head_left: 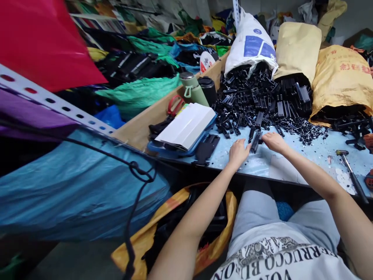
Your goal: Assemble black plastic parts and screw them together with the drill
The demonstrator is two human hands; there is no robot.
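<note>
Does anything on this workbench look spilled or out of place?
Yes: black plastic parts lie heaped at the open mouth of the white sack with blue print, scattered across the pale-blue tabletop as if spilled.

Just beyond the fingers (242, 144) of two hands (237, 154) lay black parts (247, 102) too many to count, and farther back three open-mouthed sacks (298, 48); to the fingers' left, one green flask (196, 91), one black cup (207, 90); to their right, one hammer (358, 186); below, one yellow bag (232, 210).
</note>
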